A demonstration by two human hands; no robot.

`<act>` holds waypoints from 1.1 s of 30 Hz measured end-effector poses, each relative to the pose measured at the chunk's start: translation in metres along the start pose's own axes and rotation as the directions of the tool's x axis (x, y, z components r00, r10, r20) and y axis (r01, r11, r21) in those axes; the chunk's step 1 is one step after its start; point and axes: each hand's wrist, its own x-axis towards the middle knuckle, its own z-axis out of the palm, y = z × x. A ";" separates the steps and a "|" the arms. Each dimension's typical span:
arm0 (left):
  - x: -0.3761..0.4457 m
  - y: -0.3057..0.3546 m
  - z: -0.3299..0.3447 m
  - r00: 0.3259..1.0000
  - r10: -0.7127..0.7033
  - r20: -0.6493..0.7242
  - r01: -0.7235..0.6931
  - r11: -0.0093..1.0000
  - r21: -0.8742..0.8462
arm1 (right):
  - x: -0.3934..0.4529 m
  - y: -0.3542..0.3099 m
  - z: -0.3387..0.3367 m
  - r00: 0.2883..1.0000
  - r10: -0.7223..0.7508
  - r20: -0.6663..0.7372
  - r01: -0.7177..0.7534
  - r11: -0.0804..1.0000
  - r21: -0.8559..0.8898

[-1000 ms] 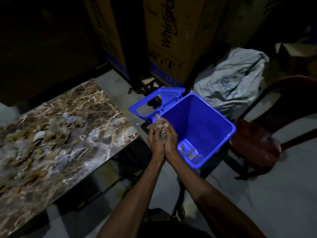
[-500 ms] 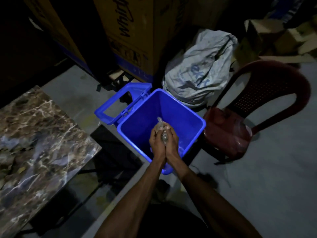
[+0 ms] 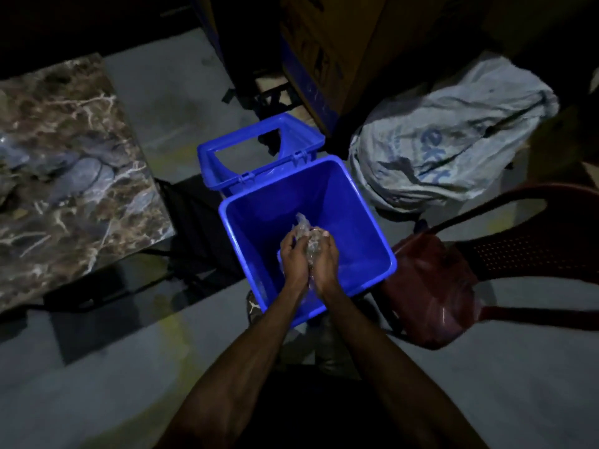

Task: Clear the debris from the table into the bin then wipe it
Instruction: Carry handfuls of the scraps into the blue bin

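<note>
Since a moment ago the view has swung so that the blue bin (image 3: 372,254) sits squarely below the person, and both hands have come further in over its open mouth. The left hand (image 3: 293,254) and the right hand (image 3: 324,256) are cupped together, fingers curled round a crumpled wad of clear plastic debris (image 3: 304,231) pressed between the palms, one end poking up past the fingertips. The wad hangs directly above the inside of the bin, with both hands equally near, so letting go should send it straight down. The bin's hinged lid (image 3: 259,147) lies flipped open on the far side. The marble table (image 3: 74,176) stands well apart to the left, its visible corner dim and blurred
</note>
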 end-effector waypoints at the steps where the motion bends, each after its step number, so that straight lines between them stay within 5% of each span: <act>1: 0.001 0.003 0.005 1.000 -0.016 -0.010 0.015 0.999 -0.036 | 0.011 0.000 -0.005 0.999 0.022 0.026 -0.021 1.000 -0.021; 11: 0.028 -0.041 0.030 0.963 -0.057 -0.263 0.068 0.997 0.035 | 0.109 -0.004 -0.068 0.943 0.126 0.307 -0.040 0.962 -0.270; 17: 0.009 -0.053 0.040 0.929 -0.097 -0.358 0.132 0.988 0.075 | 0.129 -0.005 -0.096 0.932 0.166 0.323 -0.055 0.944 -0.326; 25: -0.019 -0.067 0.038 0.923 -0.124 -0.364 0.153 0.987 0.051 | 0.108 -0.004 -0.101 0.926 0.164 0.339 -0.034 0.932 -0.360; 33: -0.069 -0.066 -0.013 0.880 -0.092 -0.466 0.055 0.994 -0.093 | 0.044 0.030 -0.072 0.790 0.237 0.565 0.128 0.838 -0.530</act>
